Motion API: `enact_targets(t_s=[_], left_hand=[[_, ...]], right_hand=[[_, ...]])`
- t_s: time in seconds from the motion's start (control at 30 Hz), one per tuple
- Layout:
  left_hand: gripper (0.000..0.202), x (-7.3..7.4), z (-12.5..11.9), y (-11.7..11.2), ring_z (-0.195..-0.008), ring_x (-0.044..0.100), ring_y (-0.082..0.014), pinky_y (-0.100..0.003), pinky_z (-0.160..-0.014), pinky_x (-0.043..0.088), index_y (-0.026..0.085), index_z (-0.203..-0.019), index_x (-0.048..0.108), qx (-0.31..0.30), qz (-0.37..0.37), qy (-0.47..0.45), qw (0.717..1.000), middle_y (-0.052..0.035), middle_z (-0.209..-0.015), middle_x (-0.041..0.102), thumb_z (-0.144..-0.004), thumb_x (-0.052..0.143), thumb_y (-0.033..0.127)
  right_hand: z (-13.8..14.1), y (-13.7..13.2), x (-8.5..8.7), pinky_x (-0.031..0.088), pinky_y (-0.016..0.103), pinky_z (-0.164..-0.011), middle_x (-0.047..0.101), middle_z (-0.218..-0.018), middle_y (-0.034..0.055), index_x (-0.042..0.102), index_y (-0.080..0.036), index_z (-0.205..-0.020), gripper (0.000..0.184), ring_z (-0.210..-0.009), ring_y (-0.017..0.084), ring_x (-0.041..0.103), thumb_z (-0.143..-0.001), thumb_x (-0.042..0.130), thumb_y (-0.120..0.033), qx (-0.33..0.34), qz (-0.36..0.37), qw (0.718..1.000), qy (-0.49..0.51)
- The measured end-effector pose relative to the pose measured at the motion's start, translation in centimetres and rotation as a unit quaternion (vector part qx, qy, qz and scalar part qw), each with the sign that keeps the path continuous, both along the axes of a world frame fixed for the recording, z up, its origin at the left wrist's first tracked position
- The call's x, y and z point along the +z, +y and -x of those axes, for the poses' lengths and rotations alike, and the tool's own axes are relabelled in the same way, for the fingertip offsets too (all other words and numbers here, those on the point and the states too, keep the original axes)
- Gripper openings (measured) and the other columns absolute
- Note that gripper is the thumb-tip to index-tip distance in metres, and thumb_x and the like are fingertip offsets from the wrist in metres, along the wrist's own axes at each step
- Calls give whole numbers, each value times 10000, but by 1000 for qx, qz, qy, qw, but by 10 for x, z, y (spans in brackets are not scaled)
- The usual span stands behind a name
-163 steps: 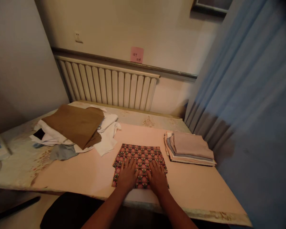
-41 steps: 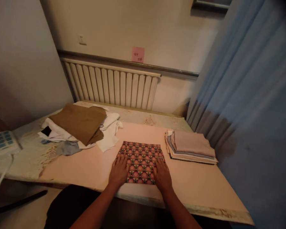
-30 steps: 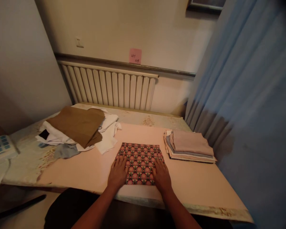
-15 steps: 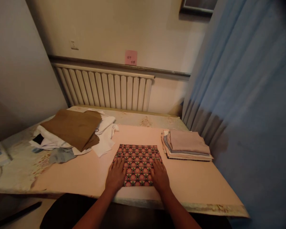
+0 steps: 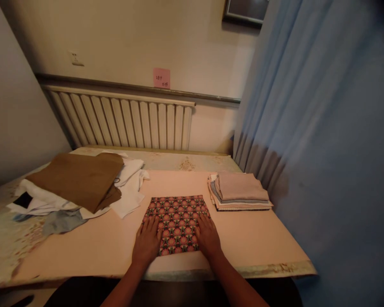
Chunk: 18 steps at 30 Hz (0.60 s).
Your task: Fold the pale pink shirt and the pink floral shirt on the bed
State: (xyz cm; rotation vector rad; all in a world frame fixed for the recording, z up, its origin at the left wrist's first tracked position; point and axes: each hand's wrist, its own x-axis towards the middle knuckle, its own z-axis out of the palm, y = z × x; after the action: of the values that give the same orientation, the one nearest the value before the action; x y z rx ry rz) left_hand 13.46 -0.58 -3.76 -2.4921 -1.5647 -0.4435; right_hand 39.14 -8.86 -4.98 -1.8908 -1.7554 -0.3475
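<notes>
A folded cloth (image 5: 178,224) with a red and black floral pattern lies flat near the front of the table. My left hand (image 5: 148,242) rests palm down on its left side, fingers extended. On the right side of the cloth lies my right hand (image 5: 208,238), also flat with its fingers stretched out. Neither hand grips anything. To the right sits a neat stack of folded fabrics (image 5: 243,187), a mauve piece on top. A loose heap of white and grey cloth (image 5: 128,200) is at the left, with a brown cloth (image 5: 80,175) over it.
A pink sheet (image 5: 243,238) covers the middle of the table, over a floral tablecloth (image 5: 6,243). Behind the table stands a radiator (image 5: 124,121) against the wall. A blue curtain (image 5: 323,149) hangs close along the right side.
The camera view has swung slightly right, so the scene sits further left. Both hands stay flat on the patterned cloth, which looks unchanged.
</notes>
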Motion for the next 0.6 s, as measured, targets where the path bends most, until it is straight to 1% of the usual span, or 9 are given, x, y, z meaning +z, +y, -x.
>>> enact_targets(t_s=[0.23, 0.4, 0.6], left_hand=[[531, 2, 0, -1, -1420, 327, -293, -471, -1131, 269, 129, -1430, 456, -1, 9, -12, 1000, -105, -1490, 457, -977, 333, 377], [519, 0, 1, -1, -1421, 325, -289, -472, -1126, 277, 145, -1420, 471, -6, 5, -17, 1000, -101, -1489, 459, -976, 338, 378], [538, -1, 1, 0, -1417, 328, -305, -469, -1131, 274, 130, -1430, 457, -1, 7, -21, 1000, -92, -1496, 450, -973, 346, 393]], right_hand=[[-1, 1, -1, 338, 427, -1105, 564, -1378, 102, 564, -177, -1321, 402, -1300, 246, 481, -936, 473, -251, 2, 5, 1000, 1], [-1, 0, -1, 336, 438, -1109, 567, -1374, 108, 570, -175, -1313, 392, -1296, 247, 486, -946, 458, -254, 4, -5, 1000, 0], [0, -1, 1, 329, 437, -1116, 559, -1382, 113, 585, -166, -1289, 376, -1304, 248, 476, -954, 456, -278, 4, 1, 1000, 3]])
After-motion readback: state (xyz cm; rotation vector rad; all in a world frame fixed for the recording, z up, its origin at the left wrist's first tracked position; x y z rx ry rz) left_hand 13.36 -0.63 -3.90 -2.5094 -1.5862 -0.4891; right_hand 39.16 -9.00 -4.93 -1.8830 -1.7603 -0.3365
